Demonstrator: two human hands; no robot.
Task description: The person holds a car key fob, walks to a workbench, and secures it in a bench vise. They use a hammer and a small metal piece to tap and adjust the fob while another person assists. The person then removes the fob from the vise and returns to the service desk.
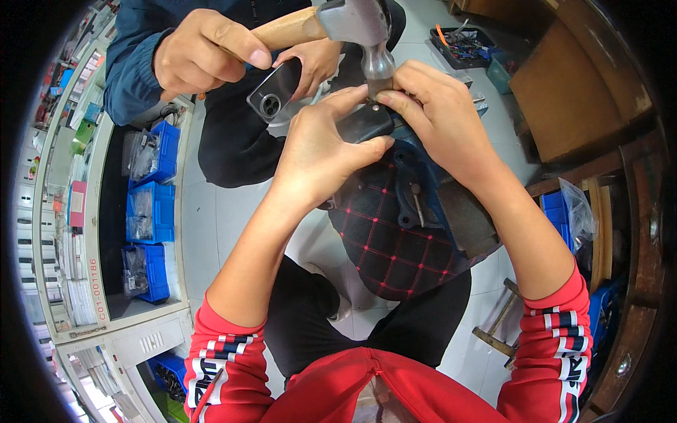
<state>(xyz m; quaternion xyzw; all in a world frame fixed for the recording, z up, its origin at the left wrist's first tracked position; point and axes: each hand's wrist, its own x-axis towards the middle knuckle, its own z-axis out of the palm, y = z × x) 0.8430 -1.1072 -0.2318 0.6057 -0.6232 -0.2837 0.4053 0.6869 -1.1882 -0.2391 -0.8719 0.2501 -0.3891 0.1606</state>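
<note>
Hammer (352, 21) sat in a co-worker's hand (208, 53); the wearer's left hand (314, 148) clasped a dark piece (364, 127), right hand (441, 113) bent beside it, its hold unclear.

Bright, fairly even light here, the pale floor (226, 211) gleaming! Highlights shine off the hammer (352, 25), a softer sheen on the dark block (368, 125). Over right, the wooden drawers (627, 356) look dimmer. And the white cabinet (77, 331) bows along the fisheye rim, black closing round.
</note>
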